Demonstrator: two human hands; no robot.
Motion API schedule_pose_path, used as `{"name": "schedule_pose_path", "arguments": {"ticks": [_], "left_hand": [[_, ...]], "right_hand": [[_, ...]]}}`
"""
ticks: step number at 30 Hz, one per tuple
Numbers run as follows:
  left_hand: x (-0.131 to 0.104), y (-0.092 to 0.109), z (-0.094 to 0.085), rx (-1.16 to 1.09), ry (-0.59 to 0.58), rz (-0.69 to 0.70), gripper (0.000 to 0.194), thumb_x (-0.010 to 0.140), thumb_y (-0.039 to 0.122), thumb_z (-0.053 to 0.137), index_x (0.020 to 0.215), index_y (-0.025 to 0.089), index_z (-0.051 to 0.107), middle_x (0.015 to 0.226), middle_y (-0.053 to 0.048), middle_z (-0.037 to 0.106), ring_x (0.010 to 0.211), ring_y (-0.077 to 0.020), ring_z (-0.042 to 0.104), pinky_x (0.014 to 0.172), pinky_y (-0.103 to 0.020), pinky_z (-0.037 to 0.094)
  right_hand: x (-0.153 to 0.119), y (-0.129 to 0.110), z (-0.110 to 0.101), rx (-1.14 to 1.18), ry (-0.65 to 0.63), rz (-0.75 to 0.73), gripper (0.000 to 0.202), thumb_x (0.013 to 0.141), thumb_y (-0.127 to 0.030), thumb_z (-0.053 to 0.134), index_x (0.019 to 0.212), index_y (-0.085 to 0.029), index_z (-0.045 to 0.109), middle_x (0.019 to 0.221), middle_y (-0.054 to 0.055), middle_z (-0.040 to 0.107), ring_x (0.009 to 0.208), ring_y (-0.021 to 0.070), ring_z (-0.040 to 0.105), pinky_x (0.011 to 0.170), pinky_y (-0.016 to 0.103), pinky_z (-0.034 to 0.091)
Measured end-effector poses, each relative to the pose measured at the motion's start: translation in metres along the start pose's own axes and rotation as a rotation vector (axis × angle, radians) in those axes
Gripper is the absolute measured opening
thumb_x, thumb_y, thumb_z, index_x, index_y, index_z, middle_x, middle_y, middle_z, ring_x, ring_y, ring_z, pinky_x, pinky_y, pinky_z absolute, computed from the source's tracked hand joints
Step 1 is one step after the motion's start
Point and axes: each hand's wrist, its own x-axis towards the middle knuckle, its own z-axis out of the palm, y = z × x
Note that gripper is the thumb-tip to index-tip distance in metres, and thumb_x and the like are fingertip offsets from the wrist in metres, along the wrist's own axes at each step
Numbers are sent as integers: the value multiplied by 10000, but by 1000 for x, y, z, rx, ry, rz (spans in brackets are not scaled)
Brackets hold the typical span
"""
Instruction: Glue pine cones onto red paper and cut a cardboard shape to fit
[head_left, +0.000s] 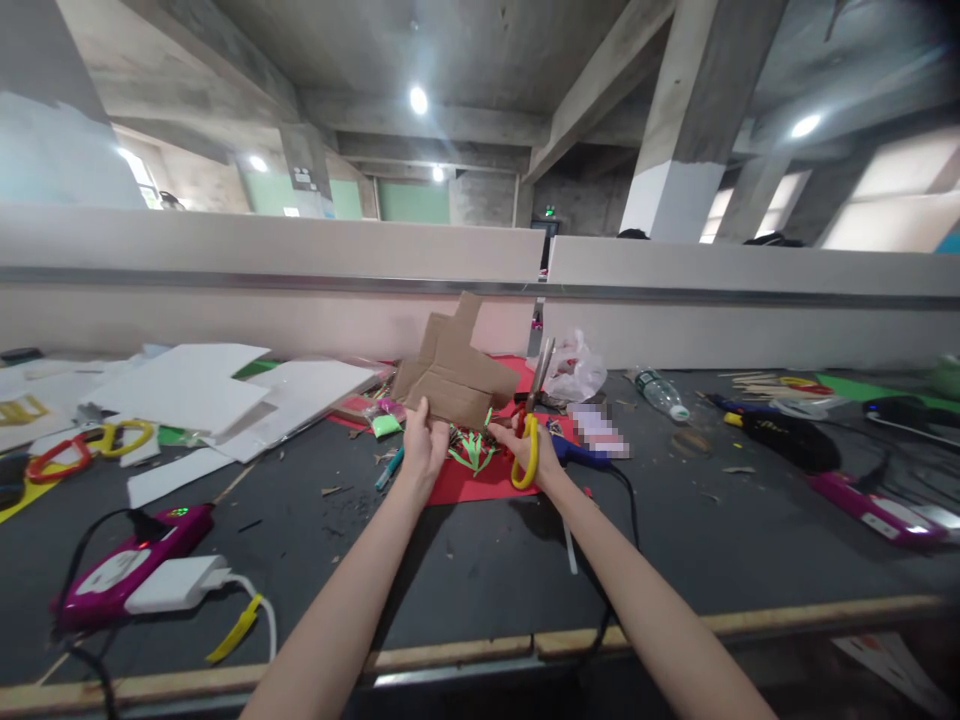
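Note:
My left hand (425,450) grips the lower left edge of a brown piece of cardboard (459,365), cut to an angular shape and held up above the table. Yellow-handled scissors (528,450) are in my right hand (538,455), their blades pointing up beside the cardboard's right side. The fingers of that hand also come close to the cardboard's lower right corner; whether they touch it I cannot tell. Below the cardboard, a light green leafy cutout (474,455) lies over a red sheet (480,488).
White boards (187,390) are piled on the left near red-handled scissors (60,457). A purple power strip (135,565) with cables is at front left, another power strip (874,508) at right. A plastic bottle (660,393) and a plastic bag (576,368) stand near the white partition (300,320).

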Motion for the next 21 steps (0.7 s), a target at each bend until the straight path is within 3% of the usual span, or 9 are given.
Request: {"name": "schedule_pose_path", "arguments": {"ticks": [5, 10, 13, 16, 19, 21], "left_hand": [[-20, -10, 10, 73, -122, -189, 293, 683, 177, 594, 962, 234, 528, 1003, -10, 626, 932, -131, 571, 830, -287, 442], [-15, 6, 10, 235, -219, -281, 311, 572, 129, 645, 861, 177, 544, 869, -13, 636, 766, -120, 593, 670, -227, 468], [-5, 18, 4, 377, -284, -282, 240, 600, 231, 638, 803, 181, 520, 730, 22, 606, 610, -89, 568, 519, -185, 439], [2, 22, -5, 627, -329, -211, 211, 663, 348, 604, 722, 175, 497, 516, 65, 500, 398, -57, 455, 382, -165, 354], [2, 17, -12, 813, -405, -204, 246, 662, 382, 609, 700, 158, 514, 480, 50, 501, 373, -71, 450, 370, -181, 339], [0, 13, -13, 814, -431, -246, 255, 639, 367, 632, 740, 148, 546, 539, 22, 552, 425, -89, 495, 410, -199, 374]], "right_hand": [[6, 7, 1, -14, 207, -61, 282, 635, -416, 554, 598, -214, 360, 536, -59, 413, 496, 108, 426, 562, 258, 386], [17, 8, -12, 6, 427, -90, 270, 660, -371, 522, 597, -223, 306, 564, -58, 363, 529, 113, 387, 639, 287, 385], [23, 10, -19, 7, 447, -107, 255, 695, -335, 475, 586, -224, 273, 577, -54, 341, 555, 115, 372, 682, 296, 376], [27, 14, -23, 15, 438, -115, 217, 700, -315, 448, 597, -224, 281, 606, -41, 366, 597, 125, 391, 707, 302, 372], [28, 16, -24, -1, 408, -118, 155, 703, -307, 429, 626, -220, 326, 650, -20, 418, 642, 138, 427, 739, 310, 373], [28, 15, -25, -27, 395, -103, 123, 712, -304, 413, 644, -218, 356, 665, -9, 441, 665, 146, 445, 754, 311, 376]]}}
